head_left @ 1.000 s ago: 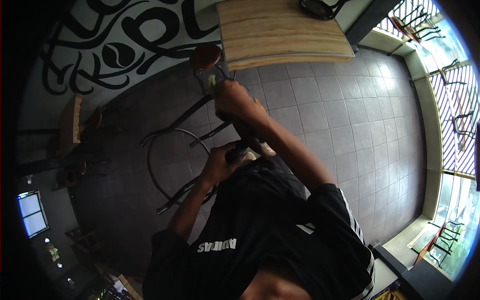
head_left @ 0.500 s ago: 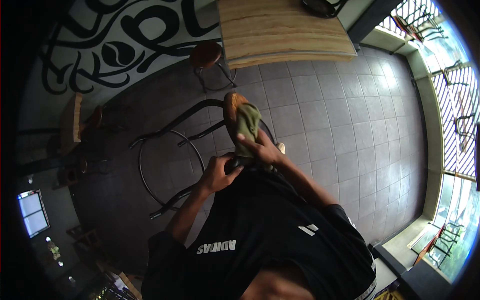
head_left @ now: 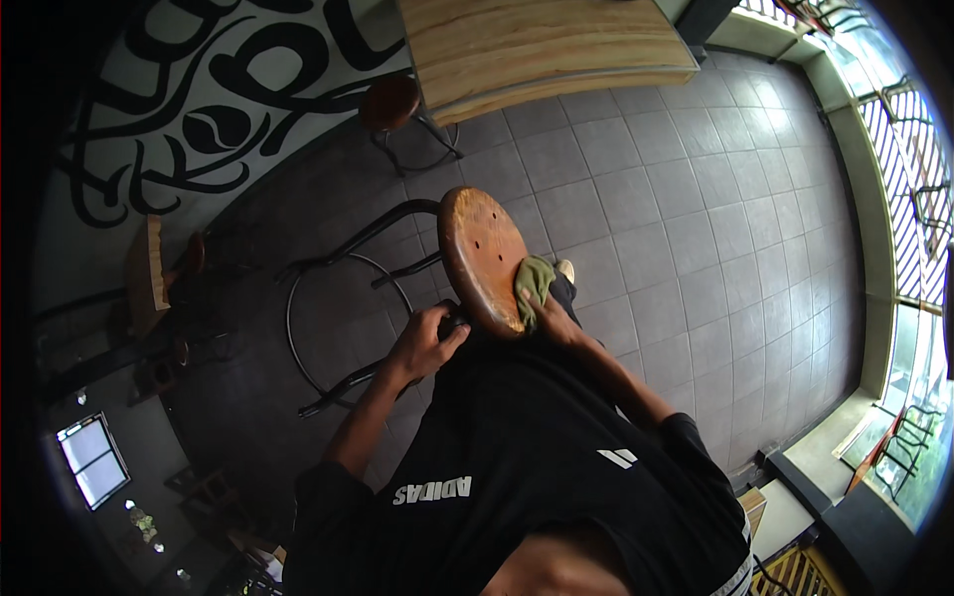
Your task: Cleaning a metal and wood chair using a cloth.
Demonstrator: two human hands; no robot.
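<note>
A stool with a round brown wooden seat [head_left: 484,248] and black metal legs [head_left: 348,233] is tipped on its side in front of me, its legs toward the left. Small dark holes dot the worn seat top, which faces right. My left hand [head_left: 427,343] is closed round a black leg close under the seat. Bunched in my right hand [head_left: 553,316] is a green cloth [head_left: 535,282], pressed against the seat's right, near edge. Part of the cloth is hidden by my fingers.
Beyond the stool stands a wooden table [head_left: 537,50] with another round stool [head_left: 390,104] at its left corner. A wall with black painted lettering [head_left: 229,89] rises at the far left. Grey floor tiles [head_left: 676,219] stretch to windows [head_left: 909,179] on the right.
My right hand has moved the cloth from the seat's upper middle down to its near right edge. The seat top has turned more into view. My left hand keeps its hold.
</note>
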